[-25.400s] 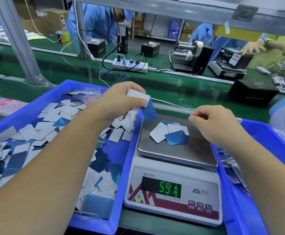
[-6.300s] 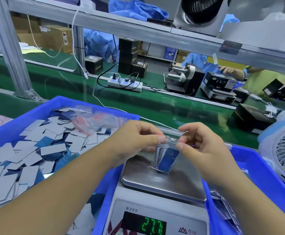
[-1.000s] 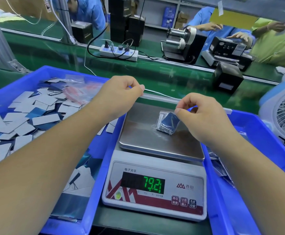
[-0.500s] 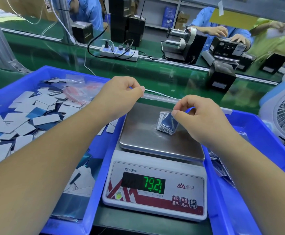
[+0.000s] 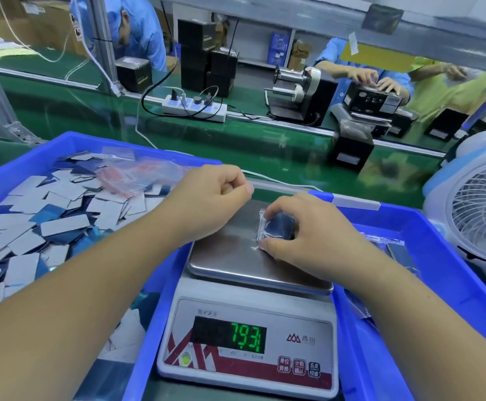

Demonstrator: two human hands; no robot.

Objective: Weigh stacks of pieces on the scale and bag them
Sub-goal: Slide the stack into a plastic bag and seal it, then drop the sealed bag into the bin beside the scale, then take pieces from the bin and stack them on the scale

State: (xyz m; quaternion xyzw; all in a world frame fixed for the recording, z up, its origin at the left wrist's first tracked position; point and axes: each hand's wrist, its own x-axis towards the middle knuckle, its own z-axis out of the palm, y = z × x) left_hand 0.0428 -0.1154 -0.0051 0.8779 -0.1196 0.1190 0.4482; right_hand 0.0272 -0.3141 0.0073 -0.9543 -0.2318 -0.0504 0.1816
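on the scale (image 5: 244,287), right grip (image 5: 302,235) clasping clear bag (image 5: 276,227) of blue pieces, left grip (image 5: 215,198) clenched

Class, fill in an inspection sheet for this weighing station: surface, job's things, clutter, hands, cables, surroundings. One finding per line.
Surface: green bench, glossy, carrying two blue bins and the scale.
Job's things: bagged stack on the scale pan; loose pieces fill the left bin; right bin holds filled bags.
Clutter: empty clear bags lying on the pieces.
Hands: right hand grips the bagged stack; left hand curled, contents unclear.
Cables: white lead runs from behind the scale; power strip with plugs.
Surroundings: desk fan, tape dispenser, workers opposite.
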